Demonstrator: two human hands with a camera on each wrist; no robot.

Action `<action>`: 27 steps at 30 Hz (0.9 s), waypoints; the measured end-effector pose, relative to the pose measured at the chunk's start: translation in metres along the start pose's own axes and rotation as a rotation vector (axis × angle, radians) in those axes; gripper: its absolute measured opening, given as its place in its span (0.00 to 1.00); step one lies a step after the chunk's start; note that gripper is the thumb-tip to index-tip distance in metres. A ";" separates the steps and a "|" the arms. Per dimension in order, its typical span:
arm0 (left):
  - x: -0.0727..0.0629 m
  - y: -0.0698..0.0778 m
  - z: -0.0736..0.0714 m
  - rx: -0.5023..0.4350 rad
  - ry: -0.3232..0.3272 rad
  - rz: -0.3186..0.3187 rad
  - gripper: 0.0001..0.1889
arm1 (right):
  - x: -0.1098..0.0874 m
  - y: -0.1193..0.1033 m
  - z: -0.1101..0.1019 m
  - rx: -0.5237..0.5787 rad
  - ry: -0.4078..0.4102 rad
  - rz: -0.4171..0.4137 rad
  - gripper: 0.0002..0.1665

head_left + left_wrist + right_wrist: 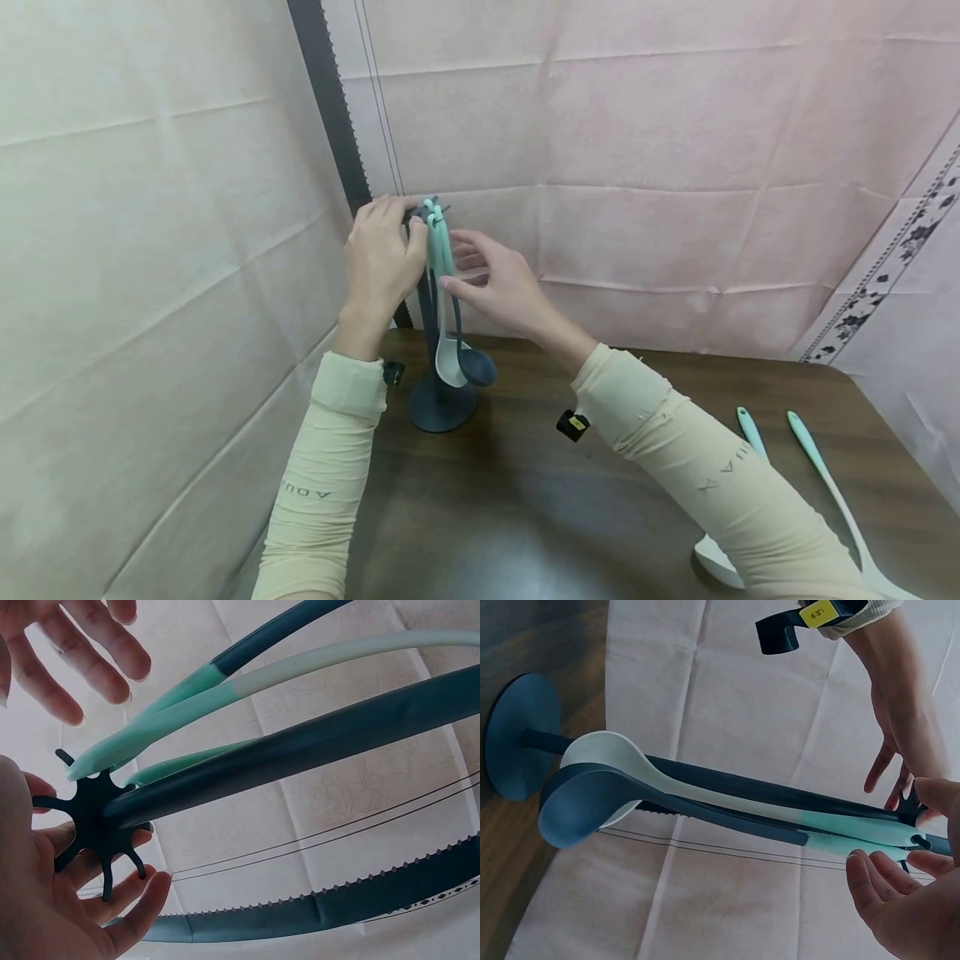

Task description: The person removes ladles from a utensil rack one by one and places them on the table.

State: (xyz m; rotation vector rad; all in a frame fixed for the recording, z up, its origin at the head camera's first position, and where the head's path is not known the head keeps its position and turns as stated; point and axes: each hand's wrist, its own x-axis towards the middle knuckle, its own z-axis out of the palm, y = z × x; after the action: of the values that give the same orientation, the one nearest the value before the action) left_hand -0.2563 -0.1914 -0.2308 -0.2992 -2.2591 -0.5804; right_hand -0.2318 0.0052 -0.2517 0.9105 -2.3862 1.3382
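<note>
A dark blue utensil stand (441, 408) stands upright on a round base, with a ring of hooks (91, 814) at its top. My left hand (384, 254) grips that hooked top, its fingers curled around the hooks. From the hooks hang a dark blue ladle (585, 806) and a white spoon-like utensil (604, 746), both with mint handle ends. Another mint handle (187, 761) shows behind the pole in the left wrist view. Just right of the hanging handles, my right hand (502, 279) has loosely bent fingers and holds nothing.
On the brown table (540, 500), two white utensils with mint handles lie at the right: one (716, 562) partly under my right sleeve, another (832, 483) beside it. Cloth-covered walls (637, 167) rise behind and at the left, close to the stand.
</note>
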 end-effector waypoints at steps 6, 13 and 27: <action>-0.002 0.000 -0.001 0.006 0.006 -0.002 0.27 | 0.004 -0.004 0.005 -0.007 0.022 -0.004 0.38; 0.000 0.001 0.000 0.032 -0.004 -0.011 0.27 | 0.012 -0.005 0.006 -0.015 0.069 -0.034 0.34; -0.001 0.002 0.000 0.031 0.009 -0.017 0.26 | 0.023 -0.015 0.012 -0.013 0.121 0.016 0.25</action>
State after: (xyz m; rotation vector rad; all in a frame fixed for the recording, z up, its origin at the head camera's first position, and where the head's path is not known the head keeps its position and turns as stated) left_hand -0.2551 -0.1899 -0.2315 -0.2617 -2.2621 -0.5538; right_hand -0.2392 -0.0192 -0.2371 0.7853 -2.3129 1.3418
